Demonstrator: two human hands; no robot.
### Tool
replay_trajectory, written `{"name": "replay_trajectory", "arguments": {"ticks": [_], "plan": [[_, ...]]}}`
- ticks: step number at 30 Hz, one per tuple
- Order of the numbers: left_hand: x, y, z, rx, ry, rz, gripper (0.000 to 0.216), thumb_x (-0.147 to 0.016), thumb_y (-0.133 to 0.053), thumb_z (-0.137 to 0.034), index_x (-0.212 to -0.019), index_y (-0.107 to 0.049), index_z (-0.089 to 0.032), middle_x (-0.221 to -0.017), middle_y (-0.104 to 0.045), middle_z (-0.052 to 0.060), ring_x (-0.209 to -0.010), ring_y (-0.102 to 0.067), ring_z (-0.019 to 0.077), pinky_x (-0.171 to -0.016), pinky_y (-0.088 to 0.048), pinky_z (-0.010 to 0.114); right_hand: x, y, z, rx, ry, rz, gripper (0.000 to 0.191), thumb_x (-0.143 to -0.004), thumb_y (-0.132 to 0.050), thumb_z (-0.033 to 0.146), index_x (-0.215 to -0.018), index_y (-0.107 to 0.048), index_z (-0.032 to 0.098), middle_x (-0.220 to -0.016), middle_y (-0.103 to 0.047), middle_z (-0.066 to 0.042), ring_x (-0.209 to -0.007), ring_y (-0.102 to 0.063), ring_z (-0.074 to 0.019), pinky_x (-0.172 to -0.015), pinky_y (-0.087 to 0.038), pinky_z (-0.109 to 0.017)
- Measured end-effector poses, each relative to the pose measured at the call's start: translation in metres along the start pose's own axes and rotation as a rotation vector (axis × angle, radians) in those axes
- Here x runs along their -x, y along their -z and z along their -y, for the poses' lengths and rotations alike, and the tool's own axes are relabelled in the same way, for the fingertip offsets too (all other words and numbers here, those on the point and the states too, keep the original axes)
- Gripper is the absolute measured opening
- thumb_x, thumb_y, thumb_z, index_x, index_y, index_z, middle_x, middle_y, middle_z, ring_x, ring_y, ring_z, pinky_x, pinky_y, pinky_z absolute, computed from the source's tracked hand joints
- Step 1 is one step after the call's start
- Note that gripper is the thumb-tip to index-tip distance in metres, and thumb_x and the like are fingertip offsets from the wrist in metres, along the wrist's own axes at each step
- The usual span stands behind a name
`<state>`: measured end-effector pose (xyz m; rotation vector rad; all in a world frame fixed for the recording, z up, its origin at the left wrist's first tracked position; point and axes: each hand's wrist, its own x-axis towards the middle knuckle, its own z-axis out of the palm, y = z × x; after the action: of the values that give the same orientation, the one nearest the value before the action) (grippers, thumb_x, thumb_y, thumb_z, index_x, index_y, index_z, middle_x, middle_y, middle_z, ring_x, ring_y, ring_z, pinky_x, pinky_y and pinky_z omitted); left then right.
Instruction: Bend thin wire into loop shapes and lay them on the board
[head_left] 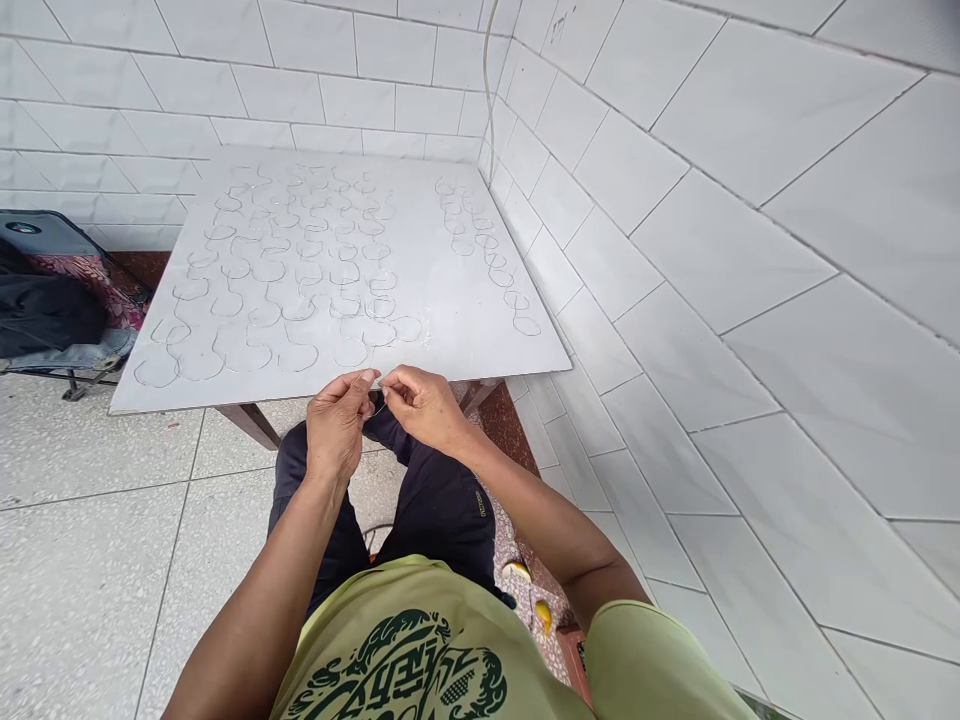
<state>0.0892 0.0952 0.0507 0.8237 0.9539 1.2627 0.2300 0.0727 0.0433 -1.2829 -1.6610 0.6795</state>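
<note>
My left hand [336, 418] and my right hand [424, 405] meet at the front edge of a white tabletop [409, 230], above my knees. Both are closed, thumb and fingertips pinched. A thin wire-like strand [379, 408] shows faintly between the fingertips; how its ends run is hidden by the fingers. Many similar thin curved strands [316, 362] lie on the tabletop in rows, bent into S-shapes and open loops. Closest to my hands is a looped strand [350, 364] near the front edge.
Along the right side of the tabletop lies a column of small loops [501, 276]. White tiled walls [630, 230] bound the table behind and at right. At left stands a folding chair [112, 345] with dark cloth on it. Yellow scraps [544, 615] lie on the floor.
</note>
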Motion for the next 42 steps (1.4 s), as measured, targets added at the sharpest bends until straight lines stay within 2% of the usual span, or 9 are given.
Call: {"name": "replay_trajectory", "arguments": {"ticks": [4,8,11,20,27,31,36,40,42], "plan": [[0.004,0.008,-0.004,-0.045,0.036,0.046,0.023,-0.075,-0.083,-0.034,-0.085,-0.077,-0.015,-0.055,-0.043,-0.007,-0.049,-0.030,0.0060,-0.044,-0.019,0.022,0.002,0.010,0.009,0.079,-0.057,-0.025,0.024,-0.101,-0.054,0.038,-0.085,-0.064,0.022,-0.076,-0.062,0.001,-0.063,-0.051,-0.0136,-0.061,-0.044,-0.027],[0.009,0.017,-0.010,-0.080,0.075,0.074,0.023,-0.071,-0.086,-0.034,-0.083,-0.079,-0.014,-0.054,-0.043,-0.006,-0.049,-0.029,0.0058,-0.044,-0.016,0.022,-0.007,0.030,0.012,0.185,0.077,-0.118,0.020,-0.101,-0.060,0.037,-0.113,-0.068,0.022,-0.109,-0.069,-0.008,-0.098,-0.065,-0.0205,-0.082,-0.053,-0.032],[0.013,0.024,-0.014,-0.113,0.096,0.117,0.022,-0.072,-0.086,-0.034,-0.083,-0.080,-0.015,-0.053,-0.043,-0.005,-0.048,-0.029,0.0061,-0.044,-0.015,0.022,-0.018,0.039,0.006,0.192,0.239,0.077,0.024,-0.104,-0.055,0.029,-0.123,-0.068,0.023,-0.115,-0.069,-0.008,-0.109,-0.065,-0.0209,-0.094,-0.052,-0.034],[0.016,0.048,-0.027,-0.214,0.189,0.233,0.026,-0.069,-0.090,-0.038,-0.077,-0.082,-0.015,-0.049,-0.043,-0.004,-0.045,-0.026,0.0046,-0.044,-0.016,0.022,-0.028,0.049,-0.001,0.228,0.459,0.396,0.030,-0.108,-0.044,0.024,-0.113,-0.073,0.022,-0.100,-0.073,-0.008,-0.093,-0.066,-0.0207,-0.084,-0.053,-0.035],[0.009,0.066,-0.050,-0.397,0.494,0.603,0.025,-0.064,-0.092,-0.038,-0.072,-0.083,-0.016,-0.044,-0.045,-0.001,-0.040,-0.027,0.0056,-0.040,-0.015,0.023,-0.030,0.066,0.042,0.389,0.597,0.867,0.030,-0.103,-0.046,0.011,-0.089,-0.070,0.021,-0.084,-0.067,-0.004,-0.081,-0.058,-0.0177,-0.073,-0.046,-0.031],[0.017,0.070,-0.057,-0.448,0.596,0.728,0.022,-0.061,-0.094,-0.035,-0.067,-0.083,-0.017,-0.041,-0.047,0.000,-0.037,-0.028,0.0065,-0.036,-0.016,0.023,-0.025,0.066,0.073,0.445,0.591,1.094,0.032,-0.091,-0.058,-0.001,-0.069,-0.061,0.021,-0.072,-0.060,0.000,-0.070,-0.051,-0.0150,-0.065,-0.040,-0.030],[0.034,0.075,-0.064,-0.528,0.605,0.968,0.015,-0.075,-0.085,-0.035,-0.073,-0.085,-0.020,-0.056,-0.066,0.006,-0.043,-0.044,0.0103,-0.039,-0.031,0.022,-0.007,0.060,0.094,0.398,0.700,1.198,0.040,-0.080,-0.064,-0.007,-0.059,-0.049,0.024,-0.061,-0.053,0.004,-0.059,-0.045,-0.0135,-0.058,-0.036,-0.033],[0.046,0.077,-0.072,-0.515,0.623,1.149,0.010,-0.081,-0.080,-0.031,-0.079,-0.086,-0.023,-0.070,-0.075,0.007,-0.058,-0.060,0.0173,-0.053,-0.048,0.027,0.004,0.057,0.112,0.421,0.855,1.312,0.036,-0.086,-0.060,-0.004,-0.065,-0.053,0.025,-0.070,-0.062,0.002,-0.065,-0.051,-0.0154,-0.064,-0.041,-0.034],[0.050,0.079,-0.074,-0.502,0.639,1.141,0.008,-0.081,-0.081,-0.029,-0.080,-0.086,-0.023,-0.070,-0.075,0.007,-0.059,-0.060,0.0179,-0.053,-0.048,0.027,0.004,0.060,0.120,0.501,0.890,1.342,0.031,-0.093,-0.057,0.002,-0.073,-0.059,0.026,-0.077,-0.065,-0.001,-0.072,-0.055,-0.0179,-0.069,-0.044,-0.037]]}}
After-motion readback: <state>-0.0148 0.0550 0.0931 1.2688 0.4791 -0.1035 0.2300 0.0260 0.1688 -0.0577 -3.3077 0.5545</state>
